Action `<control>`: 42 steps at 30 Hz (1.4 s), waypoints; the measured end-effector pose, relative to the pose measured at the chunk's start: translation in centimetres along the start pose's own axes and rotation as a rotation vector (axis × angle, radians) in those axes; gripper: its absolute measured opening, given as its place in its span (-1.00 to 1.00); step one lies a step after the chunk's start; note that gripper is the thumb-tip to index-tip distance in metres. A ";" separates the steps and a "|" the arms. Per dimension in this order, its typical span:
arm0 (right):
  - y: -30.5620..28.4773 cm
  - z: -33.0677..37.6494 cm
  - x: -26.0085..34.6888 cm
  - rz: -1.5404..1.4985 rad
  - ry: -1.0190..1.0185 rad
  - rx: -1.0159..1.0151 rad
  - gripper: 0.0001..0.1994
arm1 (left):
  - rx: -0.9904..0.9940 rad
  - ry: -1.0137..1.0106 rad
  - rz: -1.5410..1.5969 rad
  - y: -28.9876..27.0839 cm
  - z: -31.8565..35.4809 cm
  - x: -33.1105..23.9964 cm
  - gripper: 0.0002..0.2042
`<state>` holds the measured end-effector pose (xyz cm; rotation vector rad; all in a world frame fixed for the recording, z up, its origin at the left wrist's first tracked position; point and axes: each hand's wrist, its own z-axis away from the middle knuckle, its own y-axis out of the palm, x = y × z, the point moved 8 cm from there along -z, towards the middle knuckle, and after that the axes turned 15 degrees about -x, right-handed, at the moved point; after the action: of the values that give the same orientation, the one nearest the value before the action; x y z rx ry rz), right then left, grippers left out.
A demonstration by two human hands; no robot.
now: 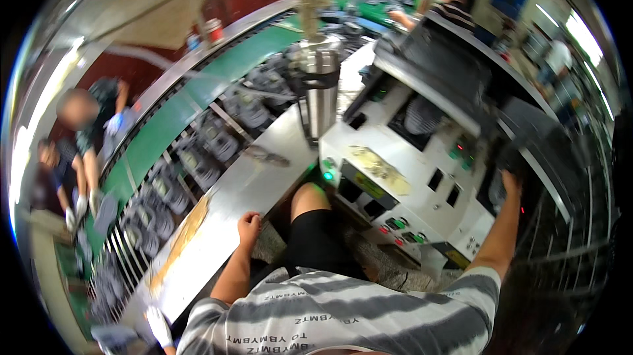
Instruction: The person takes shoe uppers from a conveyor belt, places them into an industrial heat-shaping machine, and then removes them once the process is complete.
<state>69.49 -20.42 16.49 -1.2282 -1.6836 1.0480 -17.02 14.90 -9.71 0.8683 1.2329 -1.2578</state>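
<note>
My right hand (510,183) reaches into the right bay of a white machine (422,157), beside a grey, sole-like piece (498,187). Its fingers are hidden against the dark inside, so what it holds does not show. My left hand (249,228) hovers near the edge of the metal table (231,193), fingers curled in, with nothing seen in them. In the machine's left bay lies a grey ribbed piece (422,116), shaped like a shoe. Over the bays, the dark covers (438,64) are raised. Buttons (400,223) and a lit green light (328,175) sit on its front.
Several grey shoes (198,157) stand on a roller rack along a green conveyor belt (227,61). A metal post (322,104) rises beside the machine. Co-workers stand at left (99,117) and far right (455,8). A gloved hand (158,325) shows at lower left.
</note>
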 end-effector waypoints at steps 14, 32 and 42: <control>-2.7 6.2 -3.2 -0.353 0.055 -0.769 -0.27 | -0.288 -0.198 0.176 -16.0 2.8 4.8 -0.86; -9.8 59.1 36.6 -1.856 -0.551 1.622 -0.36 | 0.416 0.389 0.729 -9.8 19.1 -21.6 -0.15; -24.1 85.3 45.2 -1.032 -1.673 1.792 -0.21 | -1.154 0.210 0.590 -43.1 22.9 -5.8 -0.52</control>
<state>-26.84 4.44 14.61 1.8403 -0.8875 1.9415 -54.06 -12.98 6.50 0.4143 1.4362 0.1025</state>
